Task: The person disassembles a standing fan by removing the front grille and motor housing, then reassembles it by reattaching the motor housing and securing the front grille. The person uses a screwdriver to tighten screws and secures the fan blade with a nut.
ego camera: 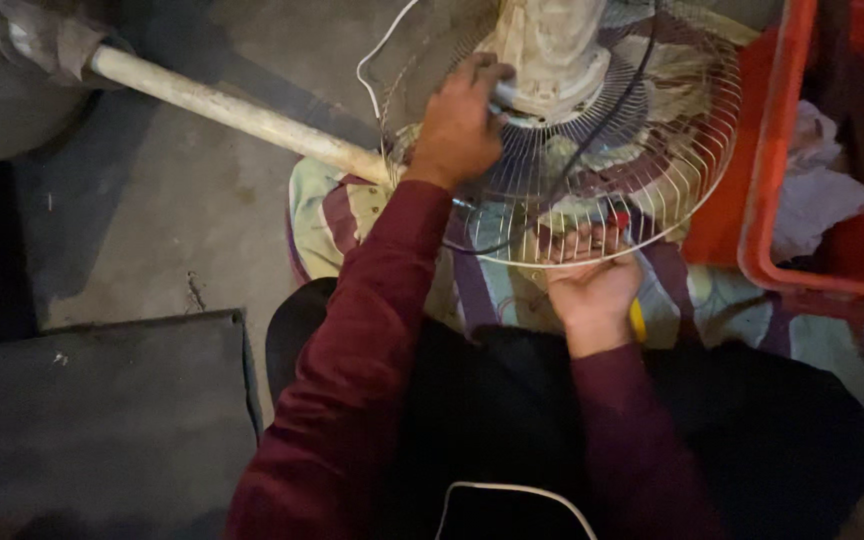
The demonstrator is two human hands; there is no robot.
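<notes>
A round wire fan guard with a dirty white motor housing lies face down in front of me on a patterned cloth. My left hand rests on top of the guard, fingers curled against the base of the motor housing. My right hand is at the guard's near rim, fingers closed on a tool with a red and yellow handle that pokes under the wires. A black cable runs across the guard. Both sleeves are dark red.
A long pale pole runs from the fan toward the upper left. A red plastic crate with crumpled cloth stands at the right. A dark flat slab lies at the lower left on the concrete floor. A white wire loops behind the guard.
</notes>
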